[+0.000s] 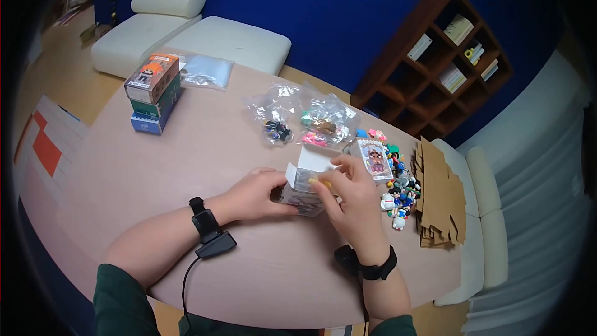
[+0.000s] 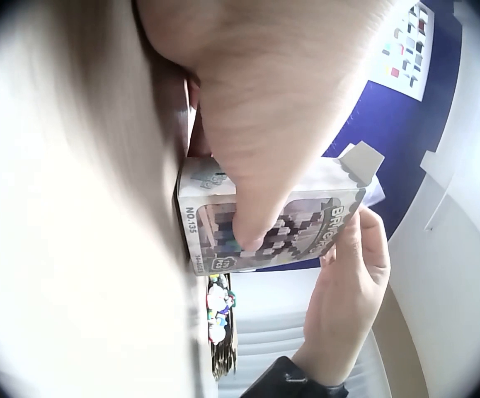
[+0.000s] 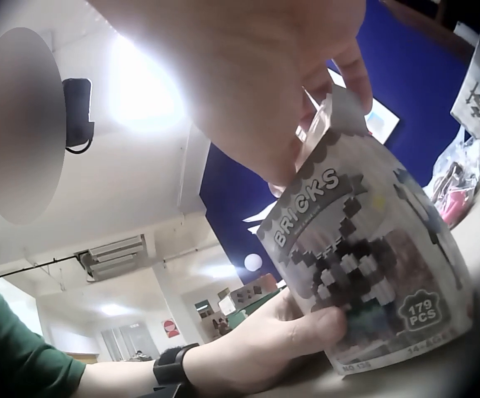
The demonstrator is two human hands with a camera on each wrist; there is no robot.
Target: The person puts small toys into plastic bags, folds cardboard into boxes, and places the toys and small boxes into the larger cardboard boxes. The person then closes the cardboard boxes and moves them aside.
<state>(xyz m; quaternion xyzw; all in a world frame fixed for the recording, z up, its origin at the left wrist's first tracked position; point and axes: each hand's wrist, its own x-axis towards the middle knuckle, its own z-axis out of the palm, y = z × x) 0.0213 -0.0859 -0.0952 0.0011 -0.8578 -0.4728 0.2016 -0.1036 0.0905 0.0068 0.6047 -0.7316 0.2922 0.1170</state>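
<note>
A small printed brick-toy box [image 1: 301,196] stands on the table with its top flaps raised. My left hand [image 1: 258,194] grips its lower part from the side, the thumb [image 2: 252,236] lying across the printed front. Over the opening is my right hand [image 1: 351,190], its thumb and fingers curled down at the mouth. A small yellow thing [image 1: 319,182] shows between those fingertips, partly hidden by them and the box wall. The front reads "BRICKS" and "179 PCS" in the right wrist view.
Another toy box [image 1: 374,158] stands beyond my right hand, near many small figures [image 1: 401,196] and flattened cardboard [image 1: 438,193]. Clear bags [image 1: 323,121] with toys lie farther back. Stacked boxes [image 1: 152,93] stand at the left, by a flat plastic bag [image 1: 208,71].
</note>
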